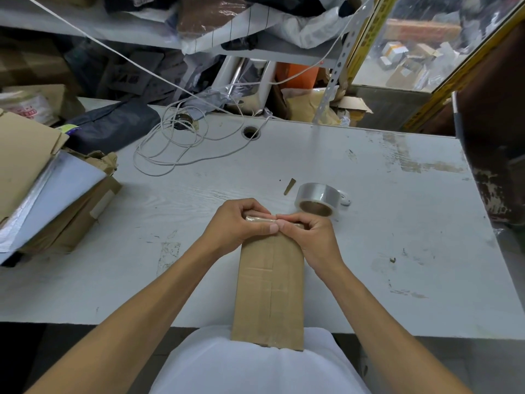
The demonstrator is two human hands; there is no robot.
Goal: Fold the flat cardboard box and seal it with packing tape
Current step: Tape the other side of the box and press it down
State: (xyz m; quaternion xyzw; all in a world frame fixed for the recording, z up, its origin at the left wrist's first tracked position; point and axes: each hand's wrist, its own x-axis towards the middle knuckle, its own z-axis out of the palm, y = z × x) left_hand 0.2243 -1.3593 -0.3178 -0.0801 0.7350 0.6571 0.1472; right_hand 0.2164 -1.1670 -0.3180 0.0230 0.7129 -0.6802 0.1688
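A long, narrow brown cardboard box lies lengthwise on the white table, its near end against my body. Clear tape shines along its far end. My left hand grips the far left corner, fingers curled over the end and thumb on top. My right hand grips the far right corner the same way. The two thumbs meet at the middle of the far edge. A roll of clear packing tape stands on the table just beyond my right hand, not touched.
A small cardboard scrap lies left of the tape roll. A coiled white cable sprawls at the back left. Stacked cardboard and a silver mailer fill the left side. Cluttered shelves stand behind. A round cable hole opens near the back edge.
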